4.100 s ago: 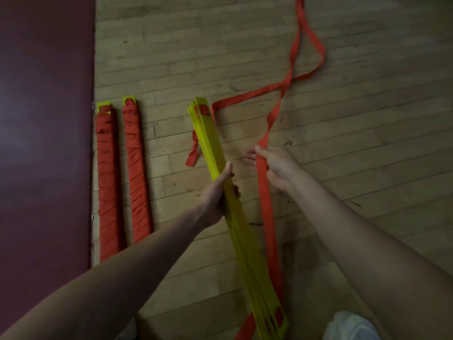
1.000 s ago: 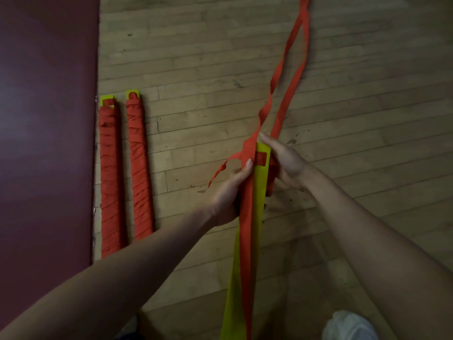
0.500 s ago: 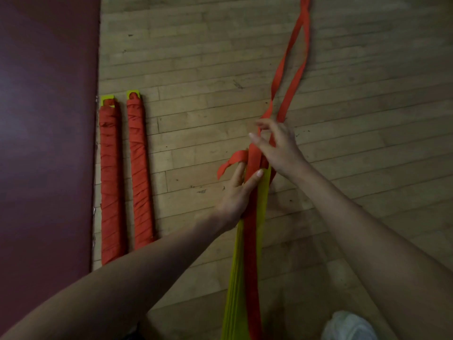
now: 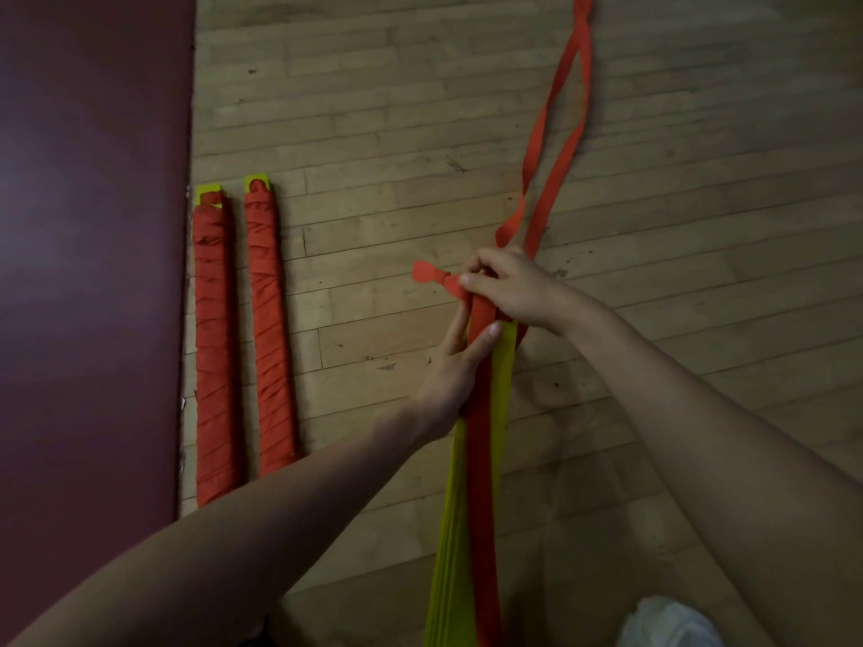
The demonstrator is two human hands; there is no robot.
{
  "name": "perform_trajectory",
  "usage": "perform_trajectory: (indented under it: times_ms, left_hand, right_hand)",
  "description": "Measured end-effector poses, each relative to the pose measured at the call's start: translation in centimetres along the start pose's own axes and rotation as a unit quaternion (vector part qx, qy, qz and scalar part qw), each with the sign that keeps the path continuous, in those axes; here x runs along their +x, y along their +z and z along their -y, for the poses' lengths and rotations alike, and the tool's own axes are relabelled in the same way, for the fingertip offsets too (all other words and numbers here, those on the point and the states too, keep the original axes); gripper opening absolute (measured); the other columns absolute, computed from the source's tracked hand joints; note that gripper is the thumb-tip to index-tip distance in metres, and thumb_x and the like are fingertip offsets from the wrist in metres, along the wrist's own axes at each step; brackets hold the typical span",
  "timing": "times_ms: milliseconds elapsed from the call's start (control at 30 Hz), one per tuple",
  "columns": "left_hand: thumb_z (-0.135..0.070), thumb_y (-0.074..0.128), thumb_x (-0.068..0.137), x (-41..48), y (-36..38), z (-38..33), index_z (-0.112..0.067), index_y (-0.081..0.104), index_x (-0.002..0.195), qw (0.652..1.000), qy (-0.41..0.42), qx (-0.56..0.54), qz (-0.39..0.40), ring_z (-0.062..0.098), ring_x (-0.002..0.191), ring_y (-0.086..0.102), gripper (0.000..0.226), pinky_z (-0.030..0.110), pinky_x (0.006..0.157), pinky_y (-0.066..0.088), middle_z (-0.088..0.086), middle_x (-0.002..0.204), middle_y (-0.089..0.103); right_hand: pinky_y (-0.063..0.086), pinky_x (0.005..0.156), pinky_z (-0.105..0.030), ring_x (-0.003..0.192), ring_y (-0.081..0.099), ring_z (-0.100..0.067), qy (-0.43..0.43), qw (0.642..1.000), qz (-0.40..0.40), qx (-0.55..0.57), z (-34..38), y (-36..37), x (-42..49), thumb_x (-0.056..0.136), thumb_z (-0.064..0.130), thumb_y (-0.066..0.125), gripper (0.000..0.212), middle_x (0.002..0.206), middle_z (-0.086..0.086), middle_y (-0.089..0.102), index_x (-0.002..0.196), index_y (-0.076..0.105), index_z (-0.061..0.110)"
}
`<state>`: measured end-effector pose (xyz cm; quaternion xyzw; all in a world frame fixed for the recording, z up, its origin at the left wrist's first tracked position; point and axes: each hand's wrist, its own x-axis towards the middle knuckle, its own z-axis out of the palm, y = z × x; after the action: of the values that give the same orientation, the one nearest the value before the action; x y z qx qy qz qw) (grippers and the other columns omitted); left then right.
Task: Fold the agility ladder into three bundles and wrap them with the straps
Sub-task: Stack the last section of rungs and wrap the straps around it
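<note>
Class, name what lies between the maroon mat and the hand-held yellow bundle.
Two orange-wrapped bundles side by side on the floor, in the head view.

strap [image 4: 537, 133] cut off above, bundle [image 4: 503, 375] below

The floor [image 4: 677, 319] is pale wooden strip boarding. Its boards run across the view with staggered joints and are scuffed and flecked with small dark marks. Along the floor's left edge lies a smooth dark maroon surface [image 4: 93, 273], meeting the wood in a straight border; whether mat or paint cannot be told. The light is dim, with a faint sheen on the maroon.
</note>
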<state>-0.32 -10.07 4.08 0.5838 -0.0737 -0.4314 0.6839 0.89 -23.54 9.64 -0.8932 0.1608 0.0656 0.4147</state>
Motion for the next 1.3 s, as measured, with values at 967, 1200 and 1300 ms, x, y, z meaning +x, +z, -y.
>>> perform_trajectory:
  times_ms: [967, 1200, 1300]
  left_hand:
    - [-0.025, 0.065, 0.09, 0.0, -0.2, -1.0, -0.015, 0.058, 0.125, 0.999, -0.021, -0.009, -0.043, 0.022, 0.082, 0.067, 0.037, 0.038, 0.073, 0.059, 0.013, 0.103, 0.069]
    - [-0.03, 0.062, 0.091, -0.2, -0.7, -1.7, -0.008, 0.062, 0.114, 0.998, -0.038, -0.012, -0.047, 0.013, 0.065, 0.065, 0.031, 0.024, 0.058, 0.054, 0.006, 0.084, 0.069]
    - [-0.032, 0.061, 0.092, -0.5, -0.7, -2.4, -0.006, 0.065, 0.098, 0.997, -0.053, -0.02, -0.048, 0.01, 0.055, 0.063, 0.027, 0.021, 0.052, 0.051, 0.001, 0.067, 0.065]
  right_hand:
    - [0.056, 0.07, -0.021, 0.073, 0.071, -0.016, 0.048, 0.854, -0.194, 0.481, -1.9, 2.2, -6.7, 0.084, -0.006, 0.064, 0.012, 0.074, -0.004, 0.072, 0.089, 0.067, 0.003]
    - [0.056, 0.069, -0.022, 0.07, 0.068, -0.011, 0.077, 0.863, -0.177, 0.467, -2.9, 1.9, -6.9, 0.082, -0.007, 0.065, 0.012, 0.074, -0.001, 0.07, 0.084, 0.066, 0.005]
    - [0.054, 0.068, -0.024, 0.071, 0.067, -0.012, 0.112, 0.865, -0.151, 0.465, -3.5, 2.9, -6.9, 0.08, -0.005, 0.067, 0.017, 0.073, 0.001, 0.069, 0.079, 0.065, 0.011]
